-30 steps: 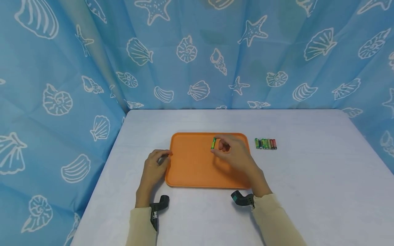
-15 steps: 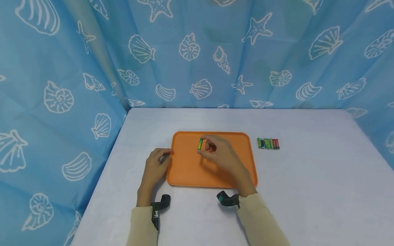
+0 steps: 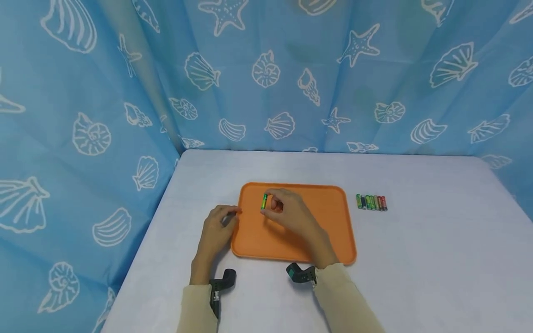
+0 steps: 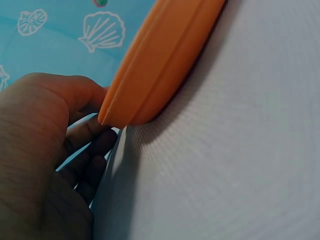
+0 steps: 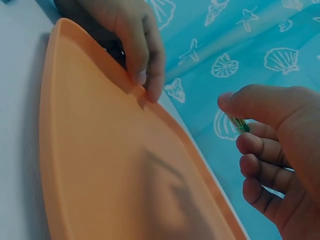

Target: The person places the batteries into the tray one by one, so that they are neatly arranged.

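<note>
Over the left part of the orange tray (image 3: 260, 243), my right hand (image 3: 293, 215) pinches a small green battery (image 3: 264, 202) by its ends between thumb and index finger. The right wrist view shows the battery (image 5: 239, 124) mostly covered by the fingertips, above the tray floor where the hand's shadow falls. At the tray's left side, my left hand (image 3: 217, 231) holds the rim between thumb and fingers. In the left wrist view, its fingers curl at the tray's outer wall (image 4: 150, 65), partly hidden behind it.
Right of the tray, several batteries (image 3: 371, 202) in green, black and red lie side by side in a row. A white cloth covers the table (image 3: 424, 259). Behind it and to the left hangs a blue curtain (image 3: 233, 101) with shell prints.
My right hand has carried the green battery leftward across the tray, from its right-middle part to near the left side. The left hand stays at the rim. The head view has shifted slightly.
</note>
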`<state>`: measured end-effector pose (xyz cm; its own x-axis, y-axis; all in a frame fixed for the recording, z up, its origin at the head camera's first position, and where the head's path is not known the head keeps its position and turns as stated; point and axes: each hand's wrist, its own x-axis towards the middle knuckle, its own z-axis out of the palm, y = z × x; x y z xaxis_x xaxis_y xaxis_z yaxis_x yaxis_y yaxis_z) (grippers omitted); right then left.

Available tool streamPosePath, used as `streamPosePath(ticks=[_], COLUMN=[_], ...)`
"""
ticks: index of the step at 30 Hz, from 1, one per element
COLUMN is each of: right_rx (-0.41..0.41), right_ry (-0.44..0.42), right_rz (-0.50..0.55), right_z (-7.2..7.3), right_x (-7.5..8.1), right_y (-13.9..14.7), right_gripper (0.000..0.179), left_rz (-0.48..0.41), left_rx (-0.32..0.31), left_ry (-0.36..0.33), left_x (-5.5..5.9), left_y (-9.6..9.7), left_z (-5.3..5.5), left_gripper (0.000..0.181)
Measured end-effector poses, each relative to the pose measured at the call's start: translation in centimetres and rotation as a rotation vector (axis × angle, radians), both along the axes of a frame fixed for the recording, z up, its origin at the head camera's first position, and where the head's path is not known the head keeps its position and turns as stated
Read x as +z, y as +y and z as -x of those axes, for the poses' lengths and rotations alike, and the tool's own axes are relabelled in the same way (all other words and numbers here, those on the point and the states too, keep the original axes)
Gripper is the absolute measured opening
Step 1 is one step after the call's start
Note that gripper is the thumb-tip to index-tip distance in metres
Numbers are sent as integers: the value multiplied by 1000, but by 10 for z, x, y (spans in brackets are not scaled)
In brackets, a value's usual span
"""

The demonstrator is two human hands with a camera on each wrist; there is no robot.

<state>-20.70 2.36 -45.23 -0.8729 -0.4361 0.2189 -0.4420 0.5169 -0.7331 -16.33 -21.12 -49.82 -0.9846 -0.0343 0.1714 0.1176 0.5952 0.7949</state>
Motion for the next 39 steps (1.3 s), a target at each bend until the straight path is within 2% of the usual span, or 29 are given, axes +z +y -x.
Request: streamPosePath(ticks=[5, 14, 19, 22, 24, 27, 35, 39], right_rx=[3, 27, 24, 40, 51, 51, 31, 41], right_ry=[-42, -45, -66, -77, -84, -89, -70, -82], right_rz=[-57, -91, -92, -91, -91, -102, -142, -157], right_z=[4, 17, 27, 33, 36, 36, 41, 39], right_x=[0, -7, -12, -14, -14, -15, -20, -23], right_y=[-11, -32, -44, -51, -55, -56, -56, -60], right_gripper=[42, 39, 26, 19, 21, 23, 23, 23], left_rz=[8, -3, 12, 14, 12, 5, 16, 22], left_rx=[-2, -14, -12, -5, -2, -9, -8, 2], left_ry=[10, 12, 41, 30, 16, 16, 41, 35], left_x=[-1, 0, 1, 0, 0, -1, -2, -3], left_y=[2, 1, -1, -1, -1, 1, 2, -1], left_z=[0, 3, 5, 3, 2, 0, 4, 1], left_gripper=[21, 21, 21, 22, 22, 22, 21, 20])
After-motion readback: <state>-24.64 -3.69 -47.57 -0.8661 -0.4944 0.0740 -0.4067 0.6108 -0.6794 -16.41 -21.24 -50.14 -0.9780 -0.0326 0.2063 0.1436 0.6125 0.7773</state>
